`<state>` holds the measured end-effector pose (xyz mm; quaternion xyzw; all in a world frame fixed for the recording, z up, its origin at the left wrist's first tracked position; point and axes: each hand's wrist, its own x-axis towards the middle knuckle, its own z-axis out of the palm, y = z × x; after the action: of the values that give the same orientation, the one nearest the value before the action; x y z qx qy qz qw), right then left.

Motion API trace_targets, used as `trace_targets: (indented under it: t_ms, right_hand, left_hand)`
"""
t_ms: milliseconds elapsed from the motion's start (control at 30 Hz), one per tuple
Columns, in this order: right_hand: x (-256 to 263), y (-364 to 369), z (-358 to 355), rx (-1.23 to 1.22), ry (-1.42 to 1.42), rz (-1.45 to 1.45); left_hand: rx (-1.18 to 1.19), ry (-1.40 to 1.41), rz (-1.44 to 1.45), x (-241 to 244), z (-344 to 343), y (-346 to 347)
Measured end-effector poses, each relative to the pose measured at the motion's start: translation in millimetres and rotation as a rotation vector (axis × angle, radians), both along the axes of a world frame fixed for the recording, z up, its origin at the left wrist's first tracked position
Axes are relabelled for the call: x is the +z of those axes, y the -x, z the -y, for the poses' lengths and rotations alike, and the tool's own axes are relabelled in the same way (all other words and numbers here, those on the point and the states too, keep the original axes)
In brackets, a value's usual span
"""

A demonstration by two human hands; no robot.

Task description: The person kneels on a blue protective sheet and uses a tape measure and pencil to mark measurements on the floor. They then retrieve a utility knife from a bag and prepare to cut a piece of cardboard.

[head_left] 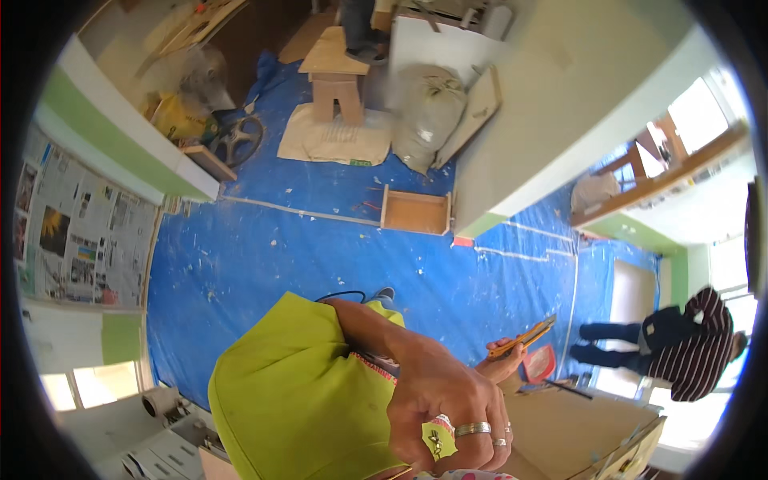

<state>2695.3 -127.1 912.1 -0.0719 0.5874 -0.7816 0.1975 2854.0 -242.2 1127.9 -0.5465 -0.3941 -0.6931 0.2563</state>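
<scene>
My right hand [509, 358] grips an orange snap-off utility knife [522, 339], its blade pointing up and to the right, away from my body. Close to the camera, my left hand [450, 408] is raised in front of my chest with its fingers curled and rings on them. Its fingertips are partly hidden, so whether they pinch anything is unclear. A strip of dotted cloth [474, 475] shows just below them at the bottom edge. My yellow-green shirt [300, 384] fills the lower left.
Blue sheeting [288, 252] covers the floor. A wooden drawer [415, 215] lies by the wall end, near a tied sack [429, 114] and small wooden stand [336, 78]. A red tray [540, 363] and brown board [558, 426] are right. One person [678, 342] stands right; another's legs [362, 30] show at top.
</scene>
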Motion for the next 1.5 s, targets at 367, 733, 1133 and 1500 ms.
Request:
trace_targets:
  t_ms: [367, 733, 1133, 1500]
  right_hand:
    - [-7, -50, 203, 0.53, -0.02, -0.079]
    - [-17, -194, 359, 1.233, -0.186, 0.004]
    - [-52, -328, 619, 1.304, -0.227, 0.018]
    - [-28, -522, 865, 1.467, -0.069, -0.123]
  left_hand:
    - [0.443, -0.062, 0.099, -14, 107, -86]
    - [0.978, -0.16, 0.169, -51, 206, -172]
    - [1.17, -0.017, 0.724, -83, 432, -309]
    - [1.589, -0.383, 1.065, -151, 584, -530]
